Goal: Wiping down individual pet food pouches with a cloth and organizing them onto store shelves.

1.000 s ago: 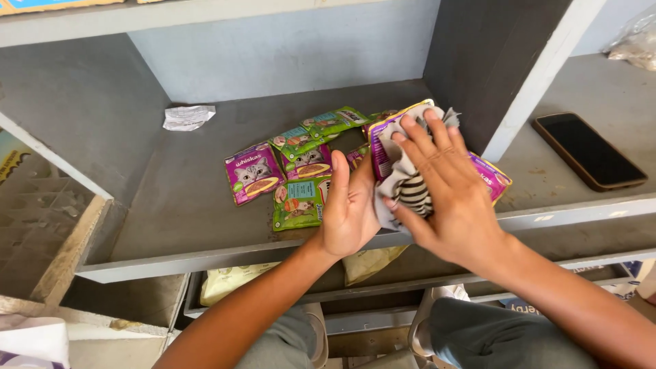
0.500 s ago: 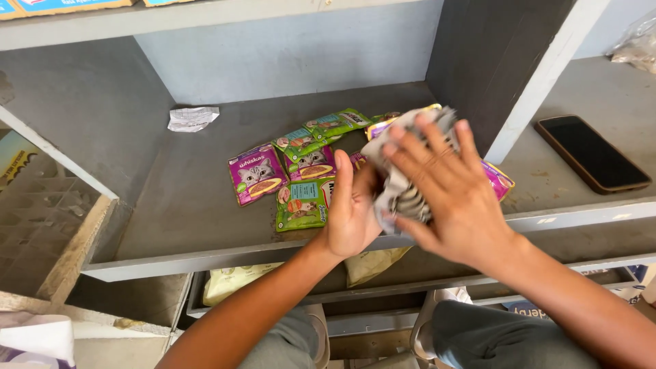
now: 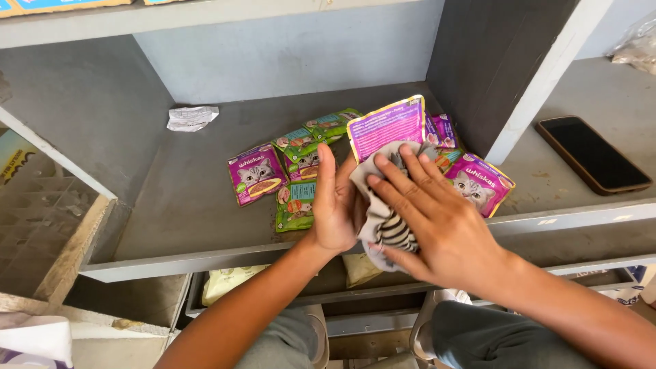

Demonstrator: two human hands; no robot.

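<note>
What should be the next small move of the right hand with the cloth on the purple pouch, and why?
Probably slide the right hand upward, so the striped cloth passes over the top of the purple pouch. The left hand holds the pouch upright from behind, the cloth covers only its lower part, and the upper part is uncovered.

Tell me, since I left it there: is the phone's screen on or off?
Off: the phone lies flat on the right shelf, its screen plain black.

Both hands, left (image 3: 335, 205) and right (image 3: 437, 225), pressed together, fingers extended.
</note>
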